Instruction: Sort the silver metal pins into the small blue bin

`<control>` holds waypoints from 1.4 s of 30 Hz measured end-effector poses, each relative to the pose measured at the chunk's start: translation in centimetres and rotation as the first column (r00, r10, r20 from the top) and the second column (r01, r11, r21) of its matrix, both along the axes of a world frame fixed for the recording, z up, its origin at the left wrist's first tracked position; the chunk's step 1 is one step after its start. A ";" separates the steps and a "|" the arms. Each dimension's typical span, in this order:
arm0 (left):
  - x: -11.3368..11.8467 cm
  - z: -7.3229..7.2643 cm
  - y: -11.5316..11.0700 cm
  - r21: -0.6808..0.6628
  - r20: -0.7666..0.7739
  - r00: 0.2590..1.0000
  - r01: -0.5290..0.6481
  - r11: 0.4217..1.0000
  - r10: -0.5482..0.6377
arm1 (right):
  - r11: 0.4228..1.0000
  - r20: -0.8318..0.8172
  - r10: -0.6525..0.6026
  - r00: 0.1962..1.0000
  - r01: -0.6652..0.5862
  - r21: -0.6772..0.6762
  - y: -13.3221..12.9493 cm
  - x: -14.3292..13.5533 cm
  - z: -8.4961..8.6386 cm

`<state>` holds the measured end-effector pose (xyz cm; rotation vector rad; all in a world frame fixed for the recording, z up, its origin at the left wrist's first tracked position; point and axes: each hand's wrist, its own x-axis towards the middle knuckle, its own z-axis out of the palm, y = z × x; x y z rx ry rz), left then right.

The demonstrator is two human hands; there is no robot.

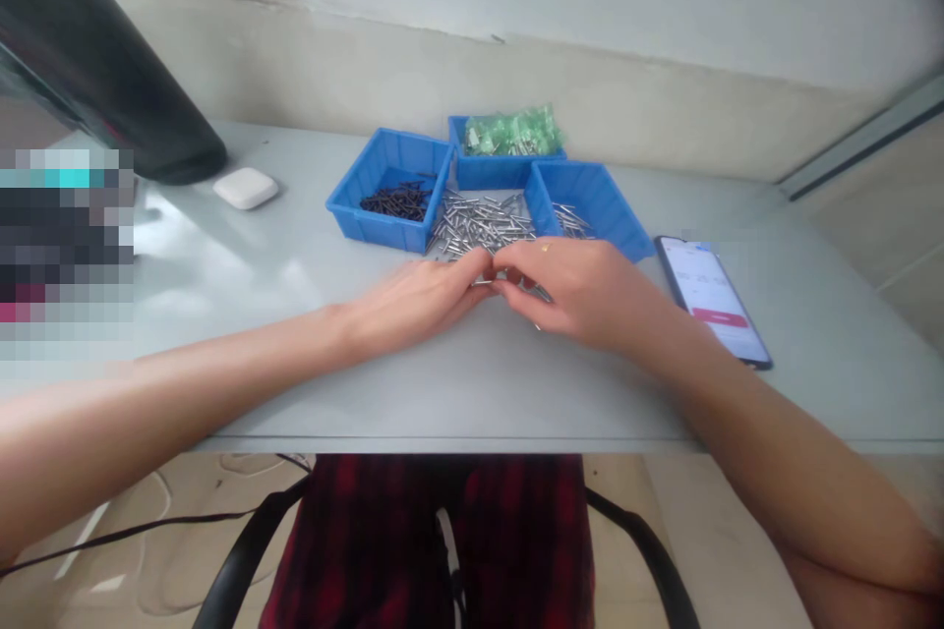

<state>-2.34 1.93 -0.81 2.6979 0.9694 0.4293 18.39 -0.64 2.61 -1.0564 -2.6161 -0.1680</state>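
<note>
My left hand (424,300) and my right hand (579,280) meet fingertip to fingertip, just in front of a pile of thin silver metal pins (479,221). The left thumb and fingers are pinched together, with a short silver pin (482,283) showing between them. My right hand is also closed, its thumb and forefinger pressing towards the same spot. Silver pin ends show under its curled fingers. The fingertips partly hide what each hand grips. Behind the pile are a blue bin (354,201) of dark pins (398,201) and another blue bin (609,206) of silver pins.
A third blue bin (491,174) at the back holds green plastic packets (512,131). A lit phone (712,300) lies by my right forearm. On the left are a small white case (246,188) and a large dark cylinder (147,88). The table's front edge (457,444) runs before my lap.
</note>
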 end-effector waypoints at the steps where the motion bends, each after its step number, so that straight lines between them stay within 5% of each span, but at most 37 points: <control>1: 0.0 0.0 -0.1 -0.012 -0.006 1.000 -0.015 1.000 0.015 | 1.000 -0.003 0.007 1.000 -0.007 -0.005 0.0 0.0 0.0; 10: 0.1 0.2 0.1 -0.078 0.008 1.000 -0.015 0.997 0.015 | 0.992 0.035 0.103 0.994 -0.105 0.071 0.3 -0.1 -0.8; 16: 0.2 0.4 0.2 -0.108 0.193 0.981 0.042 0.993 -0.021 | 0.995 0.039 0.050 0.998 -0.053 0.079 0.3 -0.1 -0.8; 26: 0.5 0.9 0.3 -0.253 0.463 0.880 0.017 0.967 0.106 | 0.999 -0.104 -0.024 0.994 0.029 0.047 0.0 -0.3 -0.2; 42: 0.4 0.8 0.5 -0.192 0.513 0.852 -0.003 0.981 0.103 | 0.997 0.009 0.034 0.999 -0.034 0.075 0.5 0.1 -0.4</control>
